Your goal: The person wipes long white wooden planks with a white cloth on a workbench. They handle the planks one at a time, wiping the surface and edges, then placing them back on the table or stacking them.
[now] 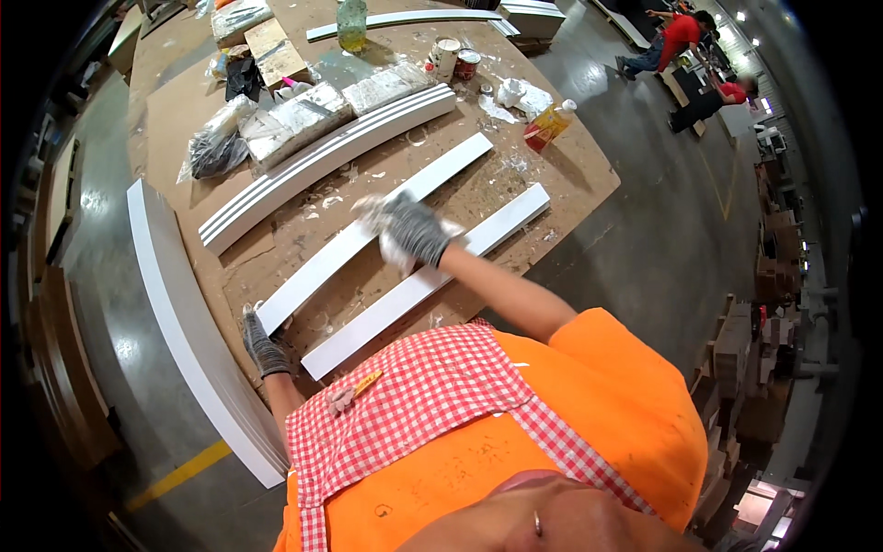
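Where hands [414,227] meet white strip [368,235]: tins [455,60], wrapped bundles [294,120] beyond.

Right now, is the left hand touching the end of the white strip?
Touching. The head view shows the gloved left hand pressed on the near end of the white strip, with no gap between them.

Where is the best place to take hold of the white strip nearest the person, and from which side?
Probably at the near end of the flat white strip, from the table's near edge. That end reaches the edge and lies bare, while the right hand with its cloth works above the middle. Its narrow width suits a grip across the long edges.
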